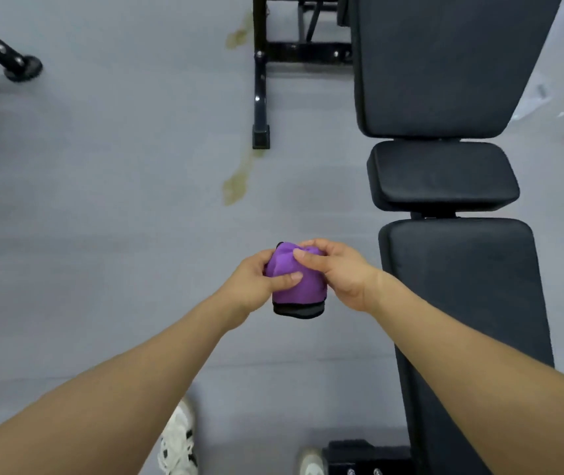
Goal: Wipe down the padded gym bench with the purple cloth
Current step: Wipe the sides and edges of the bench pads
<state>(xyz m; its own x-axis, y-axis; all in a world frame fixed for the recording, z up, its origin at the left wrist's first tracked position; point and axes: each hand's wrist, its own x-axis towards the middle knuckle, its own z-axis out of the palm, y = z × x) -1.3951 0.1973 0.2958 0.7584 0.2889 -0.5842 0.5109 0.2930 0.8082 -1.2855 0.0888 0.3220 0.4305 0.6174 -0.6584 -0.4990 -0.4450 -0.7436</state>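
A purple cloth (285, 274) with a black and dark grey band along its lower edge is seen at the centre of the frame. The padded bench (445, 173) on the right is covered in plain black, in three sections. The floor (119, 200) is a pale bluish grey, marked by yellowish-brown stains (237, 185) in the upper middle. A black metal frame (261, 80) with silver bolts is shown at the top centre, and another black leg (16, 63) with pale dots at the upper left. White shoes (177, 440) with black accents are visible at the bottom.
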